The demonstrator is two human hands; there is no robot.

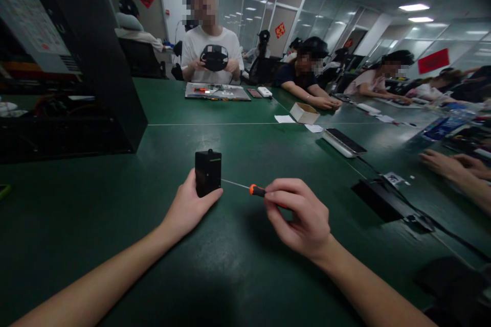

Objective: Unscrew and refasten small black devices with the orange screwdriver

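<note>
We see our left hand [191, 208] wrapped around a small black plastic box [207, 172] that stands upright on the dark green table [230, 265], near the middle and close to us. Our right hand [303, 217] pinches a thin screwdriver with an orange and black handle [258, 190], and its fine metal tip reaches left to the right side of the box. We think the tip sits at a tiny screw there, but it is too small to see. To do this well, we should hold the box firm so it does not tip, keep the screwdriver straight in line with the screw, press gently, and turn slowly. Far to the right lie a white phone with a dark screen [344, 142] and a small open cardboard box [304, 112]. Another person's hands [454, 163] rest at the right edge.
</note>
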